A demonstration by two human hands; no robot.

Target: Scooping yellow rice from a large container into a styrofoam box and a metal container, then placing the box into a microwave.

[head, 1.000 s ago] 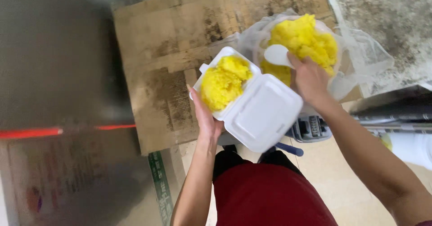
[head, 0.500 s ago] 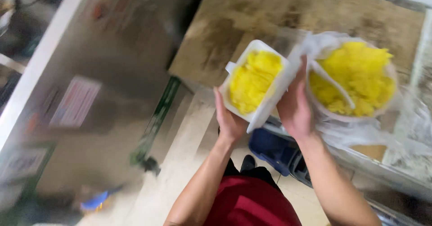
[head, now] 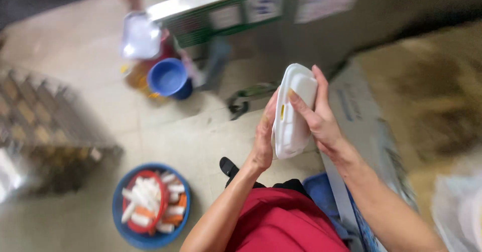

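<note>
A white foam clamshell box (head: pixel 291 131) is closed and held on edge between both hands, above the floor in front of me. My left hand (head: pixel 263 136) presses its left side, fingers pointing up. My right hand (head: pixel 319 116) wraps its right side, with the thumb across the lid. A thin strip of yellow food shows at the box's seam. The red garment (head: pixel 281 222) I wear fills the bottom of the view.
A cardboard-covered counter (head: pixel 427 96) runs along the right. On the tiled floor sit a blue bucket (head: pixel 169 78), a blue basin (head: pixel 150 204) holding a red basket of white tubes, and a brown crate (head: pixel 45 131) at left. A metal cabinet (head: pixel 241 11) stands behind.
The open box of yellow food has been shut and turned on edge. Both hands carried it away from the bowl of yellow food, and the view swung left toward the floor.
</note>
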